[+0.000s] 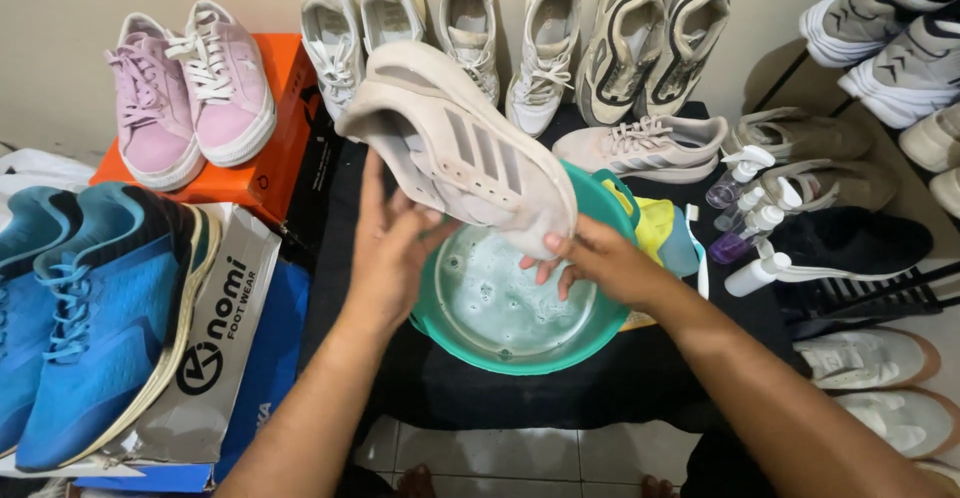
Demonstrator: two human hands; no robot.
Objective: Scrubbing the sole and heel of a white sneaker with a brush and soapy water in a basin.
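1. Both hands held a pale beige suede sneaker with grey side stripes (455, 153) at centre frame, tilted, sole edge up, toe toward the lower right.
2. Left hand (388, 248) lay open and flat against the sneaker's underside, fingers spread upward.
3. Right hand (590, 258) was closed in a pinch on the toe end, thumb on top.
4. The sneaker hung directly above a round teal plastic basin (520, 353) holding soapy water, which sat on a black-covered surface (620, 388).
5. Spray bottles with white nozzles (745, 213) stood right of the basin.
6. Pink sneakers (190, 93) rested on an orange box at upper left; blue running shoes (90, 308) lay at lower left.
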